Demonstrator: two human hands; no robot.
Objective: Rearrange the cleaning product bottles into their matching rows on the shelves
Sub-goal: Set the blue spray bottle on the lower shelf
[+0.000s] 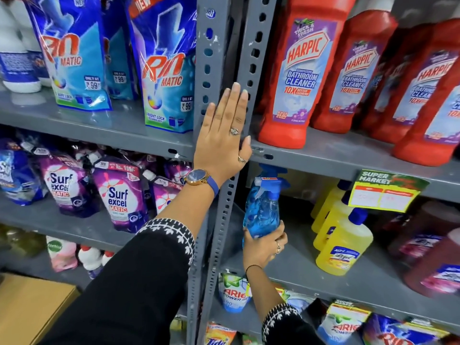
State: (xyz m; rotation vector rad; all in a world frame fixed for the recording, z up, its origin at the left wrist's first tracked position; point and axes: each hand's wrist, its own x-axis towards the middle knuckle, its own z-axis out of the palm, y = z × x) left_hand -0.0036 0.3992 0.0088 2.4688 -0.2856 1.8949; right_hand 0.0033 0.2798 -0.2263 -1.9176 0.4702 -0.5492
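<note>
A blue spray bottle (pixel 262 210) stands at the left end of the middle right shelf (pixel 293 267), its trigger head just under the shelf above. My right hand (pixel 263 247) is wrapped around its base. My left hand (pixel 224 135) lies flat, fingers together, against the grey slotted upright (pixel 211 58) between the two shelf units and holds nothing. Red Harpic bathroom cleaner bottles (pixel 296 78) line the upper right shelf. A row of yellow bottles (pixel 344 242) with blue caps stands to the right of the spray bottle.
Blue Rin pouches (pixel 164 68) and white bottles (pixel 17 53) fill the upper left shelf; purple Surf Excel pouches (pixel 117 195) sit below. Dark red bottles (pixel 433 257) stand far right. Ariel packs (pixel 232 292) lie on the lower shelf. A price tag (pixel 385 190) hangs from the shelf edge.
</note>
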